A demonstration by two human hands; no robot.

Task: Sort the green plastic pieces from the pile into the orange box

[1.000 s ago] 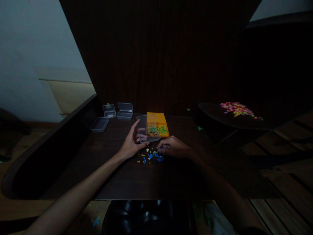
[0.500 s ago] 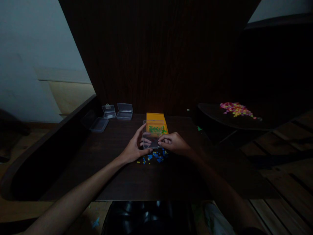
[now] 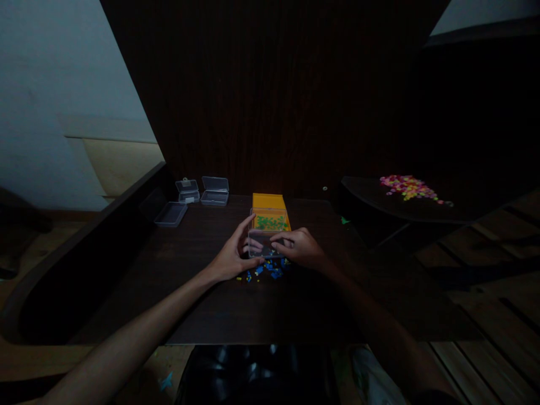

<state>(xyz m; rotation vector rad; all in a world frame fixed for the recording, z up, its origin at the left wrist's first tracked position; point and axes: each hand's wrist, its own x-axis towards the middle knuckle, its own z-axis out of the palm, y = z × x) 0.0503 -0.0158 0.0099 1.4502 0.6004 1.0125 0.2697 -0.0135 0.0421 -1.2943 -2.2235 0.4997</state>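
Note:
A small clear plastic box (image 3: 265, 243) lies on the dark table (image 3: 202, 304), just in front of me. My left hand (image 3: 230, 256) grips its left side, thumb at the near edge and fingers behind. My right hand (image 3: 297, 247) presses on its right side and lid with the fingers curled. A scatter of small blue and yellow pieces (image 3: 265, 273) lies on the table just in front of the box. Behind it sits an orange plate (image 3: 270, 211) with green pieces on it.
Three clear plastic cases (image 3: 202, 194) stand at the table's far left. A heap of pink and yellow pieces (image 3: 407, 188) lies on a dark side surface to the right. A dark wooden wall rises behind the table. The room is dim.
The box's lid, standing up a second ago, has come down. My right hand has moved from the loose blue pieces up onto the box. My left hand stays on the box.

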